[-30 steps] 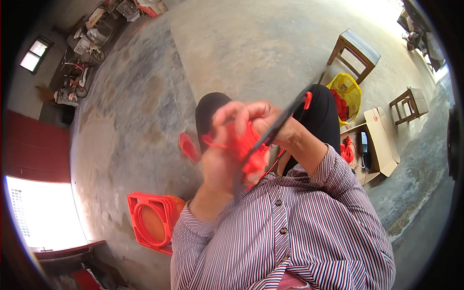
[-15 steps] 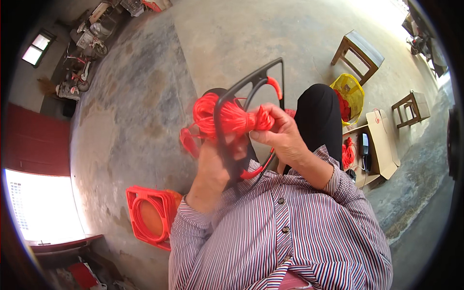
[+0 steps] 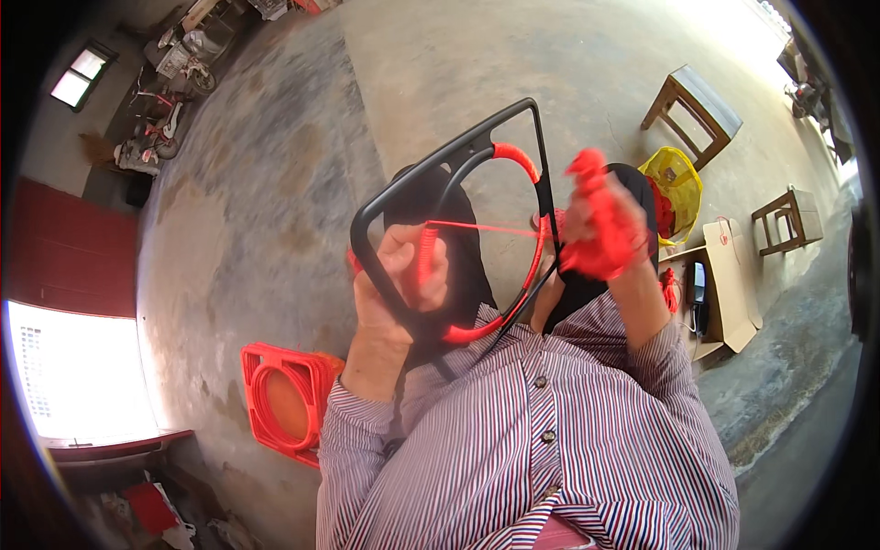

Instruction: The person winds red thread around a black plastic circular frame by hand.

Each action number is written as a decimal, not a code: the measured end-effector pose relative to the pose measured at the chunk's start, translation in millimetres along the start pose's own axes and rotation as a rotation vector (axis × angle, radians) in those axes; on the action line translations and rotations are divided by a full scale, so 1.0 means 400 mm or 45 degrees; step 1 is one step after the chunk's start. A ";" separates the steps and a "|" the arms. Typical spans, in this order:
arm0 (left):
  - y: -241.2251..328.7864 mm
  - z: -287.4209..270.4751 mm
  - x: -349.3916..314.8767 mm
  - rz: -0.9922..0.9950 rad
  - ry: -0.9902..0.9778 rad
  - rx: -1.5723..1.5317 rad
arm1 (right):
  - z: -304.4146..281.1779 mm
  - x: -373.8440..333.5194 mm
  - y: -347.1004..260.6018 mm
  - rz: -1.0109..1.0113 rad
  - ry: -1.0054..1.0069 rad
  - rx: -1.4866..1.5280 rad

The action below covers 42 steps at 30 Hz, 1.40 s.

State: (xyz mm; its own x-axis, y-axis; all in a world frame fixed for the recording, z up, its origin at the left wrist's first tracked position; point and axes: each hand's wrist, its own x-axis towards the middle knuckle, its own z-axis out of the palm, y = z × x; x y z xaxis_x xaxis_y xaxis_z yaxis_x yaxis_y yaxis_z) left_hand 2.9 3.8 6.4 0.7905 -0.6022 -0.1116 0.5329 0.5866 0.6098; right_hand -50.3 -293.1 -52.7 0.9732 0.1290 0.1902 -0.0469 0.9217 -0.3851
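A black plastic frame (image 3: 431, 169) with a round inner ring stands tilted over my lap. Red cord (image 3: 518, 158) is wound tightly round parts of the ring. My left hand (image 3: 394, 280) is closed on the ring's left side, next to a coiled red section (image 3: 426, 257). From there a thin strand (image 3: 486, 227) runs taut across the ring toward the right. Just outside the frame's right edge, my right hand (image 3: 623, 215), smeared by motion, grips a bundle of red cord (image 3: 596, 247). Its fingers are partly hidden by the cord.
On the floor at left lies a red plastic frame (image 3: 261, 403) with a round opening. To the right are a yellow basket (image 3: 683, 197) holding red material, an open cardboard box (image 3: 733, 293) with a red cord bundle and a black device, and two wooden stools (image 3: 701, 105).
My right hand has carried the red cord bundle rightward, from in front of my left hand to outside the frame. A strand now stretches across the ring. My left hand's grip is more visible.
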 end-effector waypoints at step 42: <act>-0.001 0.010 0.007 0.033 0.098 0.087 | 0.074 0.063 -0.085 -0.374 0.076 -0.005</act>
State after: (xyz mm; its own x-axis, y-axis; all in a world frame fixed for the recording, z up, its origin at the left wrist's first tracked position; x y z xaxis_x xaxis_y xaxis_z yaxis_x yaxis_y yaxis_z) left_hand 3.6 -0.4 8.9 0.8260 -0.5425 -0.1534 0.4924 0.5618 0.6648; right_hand -30.7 -310.5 -8.2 0.9564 -0.1648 0.2410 0.2395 0.9148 -0.3252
